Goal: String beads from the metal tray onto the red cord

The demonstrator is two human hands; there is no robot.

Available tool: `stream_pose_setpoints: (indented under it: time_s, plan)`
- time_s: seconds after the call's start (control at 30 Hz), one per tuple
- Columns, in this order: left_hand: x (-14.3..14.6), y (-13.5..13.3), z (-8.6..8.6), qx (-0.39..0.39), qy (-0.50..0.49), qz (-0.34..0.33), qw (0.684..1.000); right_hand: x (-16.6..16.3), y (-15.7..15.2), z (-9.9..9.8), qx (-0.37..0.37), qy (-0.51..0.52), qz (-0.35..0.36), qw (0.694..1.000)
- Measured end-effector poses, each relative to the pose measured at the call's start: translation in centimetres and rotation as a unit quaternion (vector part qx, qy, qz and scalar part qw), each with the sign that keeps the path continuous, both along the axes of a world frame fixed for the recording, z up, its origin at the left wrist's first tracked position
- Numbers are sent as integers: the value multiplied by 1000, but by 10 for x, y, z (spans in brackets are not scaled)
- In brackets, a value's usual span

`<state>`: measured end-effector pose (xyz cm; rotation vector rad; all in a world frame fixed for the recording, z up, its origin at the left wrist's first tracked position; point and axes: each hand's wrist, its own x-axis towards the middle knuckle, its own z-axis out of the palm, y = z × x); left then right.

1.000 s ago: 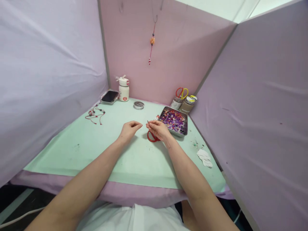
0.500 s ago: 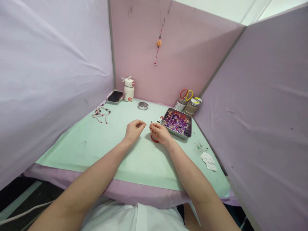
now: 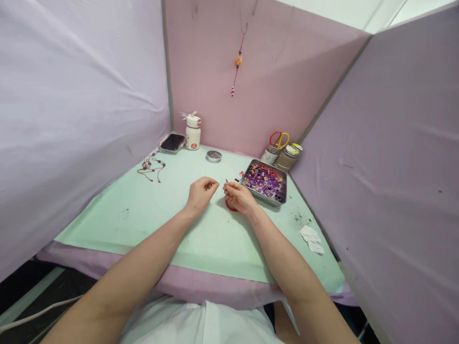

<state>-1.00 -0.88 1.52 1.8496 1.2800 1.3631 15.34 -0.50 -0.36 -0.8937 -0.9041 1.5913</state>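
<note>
My left hand [image 3: 201, 192] rests on the green table mat [image 3: 143, 215] with fingers pinched together on something too small to make out. My right hand [image 3: 239, 197] is a few centimetres to its right, fingers also pinched, holding what looks like a thin needle or thread end. A red loop of cord [image 3: 229, 206] lies on the mat under my right hand. Just right of it stands a metal tray [image 3: 283, 187] full of purple, red and orange beads.
At the back stand a white bottle [image 3: 193, 134], a phone [image 3: 172, 142], a small round tin [image 3: 214, 155], and jars with scissors [image 3: 278, 140]. Beaded cords [image 3: 150, 167] lie at left, a white tissue [image 3: 311, 239] at right. A beaded tassel [image 3: 237, 62] hangs on the pink partition.
My hands have stayed pinched and close together; the left hand moved slightly nearer the right. The view shifted a little as my head moved.
</note>
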Motion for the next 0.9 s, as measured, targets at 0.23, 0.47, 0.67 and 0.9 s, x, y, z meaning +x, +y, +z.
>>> stream_pose_setpoints:
  time_s: [0.23, 0.47, 0.67, 0.9]
  plan:
    - [0, 1, -2, 14, 13, 3, 1000, -1, -1, 1, 0, -7, -5, 1000]
    - [0, 1, -3, 24, 23, -4, 999, -2, -1, 1, 16, -23, -12, 1000]
    - [1, 1, -3, 8, 32, -14, 999, -5, 1, -2, 67, -73, -46, 994]
    - [2, 3, -4, -81, -34, -52, 995, -7, -1, -3, 149, -196, -90, 965]
